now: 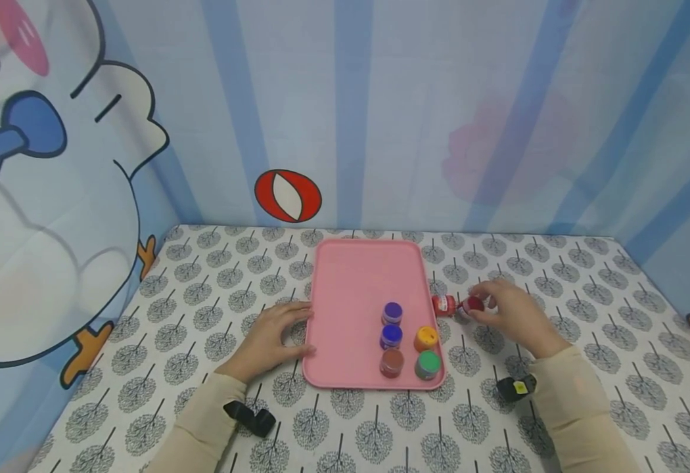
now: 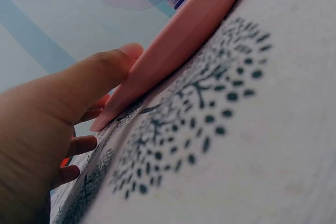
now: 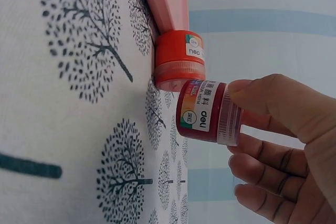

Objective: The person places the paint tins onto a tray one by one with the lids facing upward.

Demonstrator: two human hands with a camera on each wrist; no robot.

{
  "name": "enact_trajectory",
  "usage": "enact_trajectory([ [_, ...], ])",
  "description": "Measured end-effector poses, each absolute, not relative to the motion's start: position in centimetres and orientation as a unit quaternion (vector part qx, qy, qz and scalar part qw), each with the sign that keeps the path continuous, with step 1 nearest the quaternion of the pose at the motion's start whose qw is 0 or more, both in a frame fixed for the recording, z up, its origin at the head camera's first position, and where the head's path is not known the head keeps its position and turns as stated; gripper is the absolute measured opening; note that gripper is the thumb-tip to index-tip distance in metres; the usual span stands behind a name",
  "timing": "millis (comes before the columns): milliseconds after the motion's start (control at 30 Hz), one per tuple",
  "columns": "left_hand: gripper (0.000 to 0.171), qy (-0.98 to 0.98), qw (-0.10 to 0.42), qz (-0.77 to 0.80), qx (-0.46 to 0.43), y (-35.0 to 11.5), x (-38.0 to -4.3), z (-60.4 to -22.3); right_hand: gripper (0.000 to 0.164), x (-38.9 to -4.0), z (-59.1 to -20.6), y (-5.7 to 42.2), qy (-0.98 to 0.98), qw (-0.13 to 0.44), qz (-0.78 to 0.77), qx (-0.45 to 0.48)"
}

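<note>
My right hand [image 1: 510, 315] pinches a dark red paint jar [image 3: 202, 111] by its lid, thumb on one side and fingers on the other. The jar is tilted just above the cloth, beside a bright red paint jar [image 1: 443, 305] at the tray's right edge. My left hand [image 1: 271, 343] touches the left rim of the pink tray [image 1: 345, 282] with spread fingertips. On the tray's right half stand a purple jar [image 1: 391, 313], a blue jar [image 1: 390, 336], a brown jar [image 1: 391, 362], a yellow-orange jar [image 1: 426, 338] and a green jar [image 1: 428, 364].
A white cloth [image 1: 203, 309] with a tree print covers the table. Behind it hangs a pale blue striped curtain [image 1: 404, 118] with cartoon figures. A black wrist strap [image 1: 250, 419] is on the left sleeve, and another strap [image 1: 516, 387] on the right.
</note>
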State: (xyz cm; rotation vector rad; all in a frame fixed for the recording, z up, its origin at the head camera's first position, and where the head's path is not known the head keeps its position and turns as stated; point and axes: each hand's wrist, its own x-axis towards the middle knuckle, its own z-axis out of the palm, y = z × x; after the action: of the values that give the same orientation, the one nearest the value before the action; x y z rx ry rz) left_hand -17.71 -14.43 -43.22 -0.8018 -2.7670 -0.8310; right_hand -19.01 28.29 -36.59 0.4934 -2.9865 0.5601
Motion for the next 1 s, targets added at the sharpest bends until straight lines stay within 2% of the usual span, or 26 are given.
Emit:
enact_trajectory([
  [1000,0.066,-0.923,0.065,-0.276,-0.259,-14.4,-17.8,-43.3,0.031,-18.1,-34.8,26.0,-0.967,0.054,0.156,0.195],
])
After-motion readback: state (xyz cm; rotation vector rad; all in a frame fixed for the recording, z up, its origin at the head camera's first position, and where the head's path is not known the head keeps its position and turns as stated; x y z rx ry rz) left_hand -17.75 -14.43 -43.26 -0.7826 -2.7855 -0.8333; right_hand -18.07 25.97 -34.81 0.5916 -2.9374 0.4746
